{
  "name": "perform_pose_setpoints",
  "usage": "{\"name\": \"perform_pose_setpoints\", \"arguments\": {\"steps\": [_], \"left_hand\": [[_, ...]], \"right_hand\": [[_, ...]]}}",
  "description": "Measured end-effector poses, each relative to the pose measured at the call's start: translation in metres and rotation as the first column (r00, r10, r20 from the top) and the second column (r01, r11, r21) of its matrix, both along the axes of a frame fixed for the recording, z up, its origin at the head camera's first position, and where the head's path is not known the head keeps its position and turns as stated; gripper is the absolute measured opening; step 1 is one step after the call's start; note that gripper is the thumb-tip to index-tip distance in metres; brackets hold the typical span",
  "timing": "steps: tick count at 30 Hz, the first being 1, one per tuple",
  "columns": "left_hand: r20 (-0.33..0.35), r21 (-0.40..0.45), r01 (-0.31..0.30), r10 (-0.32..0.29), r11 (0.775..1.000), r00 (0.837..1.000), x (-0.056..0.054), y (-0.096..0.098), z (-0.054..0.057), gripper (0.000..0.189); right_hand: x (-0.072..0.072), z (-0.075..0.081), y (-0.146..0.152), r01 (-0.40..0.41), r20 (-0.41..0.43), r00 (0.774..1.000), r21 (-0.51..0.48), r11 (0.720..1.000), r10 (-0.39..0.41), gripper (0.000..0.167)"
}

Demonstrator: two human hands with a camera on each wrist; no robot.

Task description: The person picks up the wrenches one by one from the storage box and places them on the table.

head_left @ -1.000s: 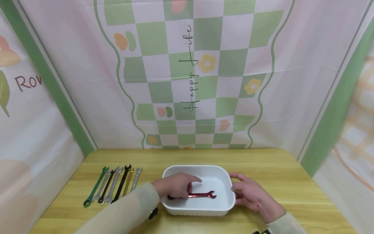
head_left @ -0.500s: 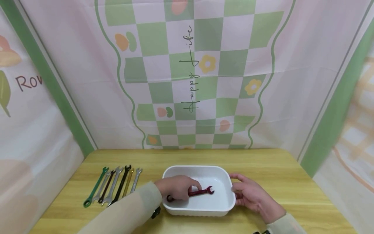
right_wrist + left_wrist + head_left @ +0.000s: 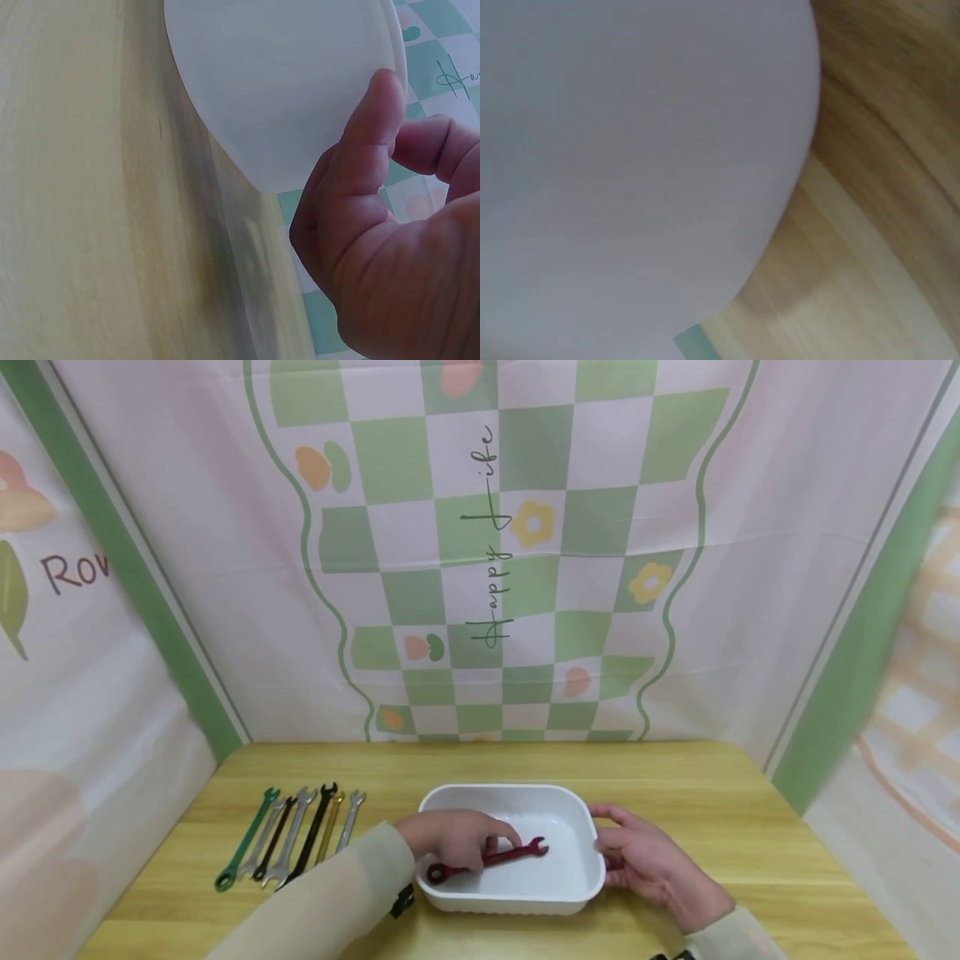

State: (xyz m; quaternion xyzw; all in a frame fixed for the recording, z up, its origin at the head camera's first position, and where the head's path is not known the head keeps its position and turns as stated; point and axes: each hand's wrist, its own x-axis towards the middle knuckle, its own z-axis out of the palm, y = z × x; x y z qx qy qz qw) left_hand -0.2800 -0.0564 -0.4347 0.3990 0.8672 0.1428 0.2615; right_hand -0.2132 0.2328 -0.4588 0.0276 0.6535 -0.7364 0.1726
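Observation:
A red combination wrench (image 3: 517,855) lies slanted inside a white plastic basin (image 3: 510,903), its open end toward the far right. My left hand (image 3: 459,839) reaches in over the basin's left rim and grips the wrench around the middle, hiding part of its shaft. At the basin's right end, my right hand (image 3: 641,860) rests its loosely bent fingers on the outer wall. In the right wrist view, one fingertip (image 3: 386,86) touches that wall just under the rim. The left wrist view holds only the basin's outer wall (image 3: 645,165) and the table; the left hand is out of it.
Several wrenches lie side by side left of the basin, among them a green one (image 3: 251,839), a black one (image 3: 313,831) and a gold one (image 3: 330,827). My left sleeve covers some lower ends. A patterned cloth (image 3: 487,568) hangs behind the wooden table (image 3: 675,768).
The red wrench has turned in the left hand: its open end has moved slightly away from me, its ring end slightly nearer. The right hand and the basin look unmoved.

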Motion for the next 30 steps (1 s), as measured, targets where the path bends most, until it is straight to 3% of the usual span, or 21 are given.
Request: {"name": "perform_pose_setpoints", "arguments": {"steps": [5,12,19,23,27,30], "left_hand": [[0.061,0.077,-0.062,0.057,0.995,0.997,-0.004,-0.005,-0.003,0.069],[0.091,0.192,-0.059,0.042,0.98,0.995,-0.009,-0.008,0.002,0.068],[0.224,0.254,-0.154,0.096,0.955,0.97,-0.01,-0.009,0.005,0.066],[0.339,0.299,-0.251,0.143,0.921,0.93,-0.011,-0.012,0.008,0.066],[0.481,0.355,-0.37,0.172,0.859,0.86,-0.012,-0.018,0.016,0.066],[0.527,0.393,-0.417,0.171,0.819,0.832,-0.014,-0.024,0.021,0.066]], "right_hand": [[0.0,-0.001,0.001,-0.005,-0.003,1.0,-0.003,1.0,0.005,0.07],[0.0,-0.001,0.001,-0.01,-0.002,1.0,-0.008,1.0,0.01,0.069],[0.0,0.0,0.001,-0.008,-0.002,1.0,0.006,1.0,0.008,0.069],[0.001,0.001,0.0,-0.021,-0.012,1.0,0.0,1.0,0.021,0.068],[0.002,0.002,0.0,-0.033,-0.019,0.999,-0.005,0.999,0.033,0.068],[0.002,0.003,0.0,-0.031,-0.014,0.999,0.001,1.0,0.031,0.069]]}}
